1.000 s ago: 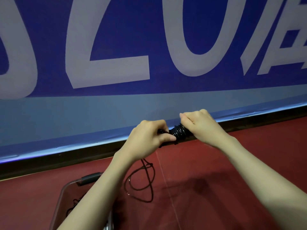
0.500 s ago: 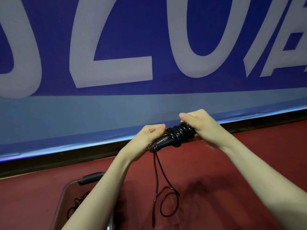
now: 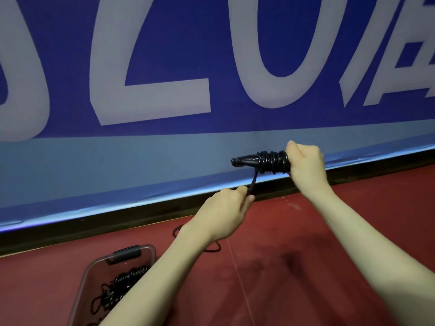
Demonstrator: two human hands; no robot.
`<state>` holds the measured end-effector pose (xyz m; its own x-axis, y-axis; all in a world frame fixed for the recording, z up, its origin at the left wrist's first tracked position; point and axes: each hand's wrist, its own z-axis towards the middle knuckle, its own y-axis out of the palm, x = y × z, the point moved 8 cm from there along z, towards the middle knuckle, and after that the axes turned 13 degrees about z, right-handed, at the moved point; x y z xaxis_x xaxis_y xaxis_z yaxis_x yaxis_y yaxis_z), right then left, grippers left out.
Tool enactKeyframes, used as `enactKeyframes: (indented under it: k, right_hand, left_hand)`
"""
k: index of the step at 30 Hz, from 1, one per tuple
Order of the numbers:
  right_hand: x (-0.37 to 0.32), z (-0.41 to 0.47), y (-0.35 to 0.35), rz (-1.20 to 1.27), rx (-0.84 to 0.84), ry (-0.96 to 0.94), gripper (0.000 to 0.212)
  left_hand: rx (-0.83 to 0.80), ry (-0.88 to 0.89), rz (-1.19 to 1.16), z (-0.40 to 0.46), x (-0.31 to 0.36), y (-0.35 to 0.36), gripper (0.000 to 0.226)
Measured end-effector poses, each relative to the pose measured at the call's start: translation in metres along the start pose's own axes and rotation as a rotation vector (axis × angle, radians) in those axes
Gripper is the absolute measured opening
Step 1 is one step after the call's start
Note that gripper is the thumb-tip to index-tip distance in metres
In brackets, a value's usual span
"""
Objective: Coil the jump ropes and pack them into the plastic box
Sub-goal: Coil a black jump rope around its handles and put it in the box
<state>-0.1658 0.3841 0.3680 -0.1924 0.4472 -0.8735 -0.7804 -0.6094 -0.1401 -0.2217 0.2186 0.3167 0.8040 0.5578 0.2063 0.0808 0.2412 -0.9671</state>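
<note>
While the right hand point(image 3: 306, 162) clamped the handles point(image 3: 247, 160), the left hand point(image 3: 227, 208) pinched the rope point(image 3: 253, 182) taut below | cord seemed light, limp, slick: grip the wrapped bundle | box point(image 3: 122, 255) on floor, lower left.

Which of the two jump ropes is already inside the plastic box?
The coiled black rope lying in the plastic box. The other rope is held up by the right hand.

Glossy black jump rope point(image 3: 270, 162), clear plastic box point(image 3: 94, 269), dark-red floor point(image 3: 294, 243), blue banner point(image 3: 188, 43) with pale-grey lettering.
</note>
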Motion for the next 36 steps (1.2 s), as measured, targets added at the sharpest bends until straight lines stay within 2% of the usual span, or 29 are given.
enactKeyframes:
  k: [3,6,9,11,15,19,23,26,30,36]
  right_hand:
    - [-0.015,-0.004,0.004,-0.187,-0.067,-0.141,0.051]
    - [-0.021,-0.007,0.016,-0.266,-0.217,-0.210,0.049]
    - [-0.022,-0.010,0.029,-0.264,-0.405,-0.202,0.049]
    - [-0.021,-0.014,0.038,-0.249,-0.542,-0.140,0.049]
    - [-0.015,-0.029,0.050,0.053,-0.716,0.090,0.044]
    - [-0.019,-0.028,0.053,0.275,-0.630,0.187,0.042]
    - [-0.017,-0.021,0.049,0.506,-0.488,0.285,0.058]
    - [-0.009,-0.016,0.043,0.574,-0.323,0.322,0.054]
    - [0.008,-0.007,0.025,0.625,-0.054,0.381,0.044]
    - [0.032,-0.003,-0.002,0.506,0.192,0.380,0.036]
  left_hand:
    - [0.069,0.058,0.254,-0.001,0.011,-0.022,0.028]
    - [0.218,0.082,0.315,-0.003,0.007,-0.048,0.028]
    - [0.284,0.121,0.187,-0.007,-0.004,-0.060,0.022]
    - [0.231,0.128,0.057,-0.007,-0.014,-0.055,0.020]
    - [0.115,0.139,-0.362,-0.004,-0.024,-0.044,0.019]
    - [0.099,0.163,-0.729,-0.004,-0.020,-0.044,0.031]
    - [0.078,-0.022,-1.146,0.008,-0.030,-0.022,0.042]
    - [0.058,-0.094,-1.272,0.014,-0.023,-0.006,0.038]
    - [0.081,-0.070,-1.130,0.009,-0.007,0.004,0.028]
    - [0.091,-0.110,-0.558,0.007,0.012,0.008,0.018]
